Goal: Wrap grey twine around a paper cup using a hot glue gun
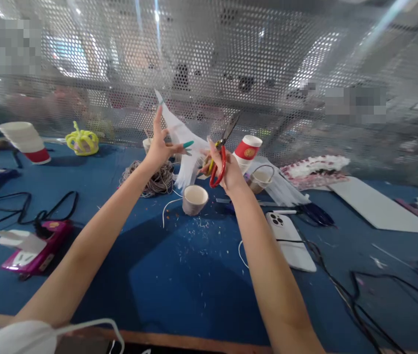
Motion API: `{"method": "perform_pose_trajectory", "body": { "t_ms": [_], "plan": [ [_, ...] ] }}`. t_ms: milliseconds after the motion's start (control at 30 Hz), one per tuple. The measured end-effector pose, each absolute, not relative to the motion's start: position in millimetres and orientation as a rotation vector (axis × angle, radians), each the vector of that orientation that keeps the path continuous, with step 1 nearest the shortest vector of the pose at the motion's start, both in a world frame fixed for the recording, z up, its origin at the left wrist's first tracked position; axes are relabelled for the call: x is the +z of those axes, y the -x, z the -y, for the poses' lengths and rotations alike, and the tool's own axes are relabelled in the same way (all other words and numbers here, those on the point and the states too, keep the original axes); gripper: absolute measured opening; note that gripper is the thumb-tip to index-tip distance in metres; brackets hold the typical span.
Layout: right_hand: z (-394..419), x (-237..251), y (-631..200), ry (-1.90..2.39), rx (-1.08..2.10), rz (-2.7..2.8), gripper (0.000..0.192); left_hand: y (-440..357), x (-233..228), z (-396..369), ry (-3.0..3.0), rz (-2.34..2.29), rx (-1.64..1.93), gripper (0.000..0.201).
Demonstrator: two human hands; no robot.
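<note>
My left hand (158, 146) is raised above the blue table (179, 275) and pinches a white paper piece (181, 135) that stands up and fans out below into cut strips. Just right of it, my right hand (227, 172) grips red-handled scissors (221, 157), whose dark blades point up and to the right, close to the paper's edge. Both arms stretch forward from the near edge. Under the hands stands a small white paper cup (194, 199), with paper scraps scattered in front of it.
A white phone (292, 238) with a cable lies right of my right arm. A red-and-white cup (246, 152), a coil of twine (153, 179), a yellow woven object (81, 141), stacked cups (26, 142), a pink glue gun (39, 248) and black cords surround the spot. Perforated metal screen behind.
</note>
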State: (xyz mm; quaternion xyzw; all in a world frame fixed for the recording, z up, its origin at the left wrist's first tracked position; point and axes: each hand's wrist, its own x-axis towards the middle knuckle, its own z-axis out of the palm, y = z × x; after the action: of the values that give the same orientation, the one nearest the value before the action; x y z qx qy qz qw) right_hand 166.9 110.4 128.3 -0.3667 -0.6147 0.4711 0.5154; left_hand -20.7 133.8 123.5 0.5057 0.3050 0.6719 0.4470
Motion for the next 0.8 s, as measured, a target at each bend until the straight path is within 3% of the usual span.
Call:
{"method": "perform_pose_trajectory", "body": {
  "t_ms": [100, 167, 567, 800],
  "plan": [
    [-112.9, 126.8, -171.3, 0.829, 1.176, 1.478, 0.047, 22.5, 122.7, -133.7, -1.335, -0.856, 1.541, 0.073],
    [-114.0, 126.4, -173.7, 0.797, 1.191, 1.472, 0.046, 24.2, 121.4, -133.9, -1.367, -0.889, 1.458, 0.062],
    [-122.0, 125.2, -185.6, 0.625, 1.366, 1.271, 0.018, 28.3, 122.7, -134.2, -1.277, -0.93, 1.503, 0.077],
    [-122.4, 115.7, -177.0, 0.732, 1.394, 1.337, 0.021, 11.3, 111.7, -140.5, -1.161, -0.982, 1.553, 0.079]
  ]
}}
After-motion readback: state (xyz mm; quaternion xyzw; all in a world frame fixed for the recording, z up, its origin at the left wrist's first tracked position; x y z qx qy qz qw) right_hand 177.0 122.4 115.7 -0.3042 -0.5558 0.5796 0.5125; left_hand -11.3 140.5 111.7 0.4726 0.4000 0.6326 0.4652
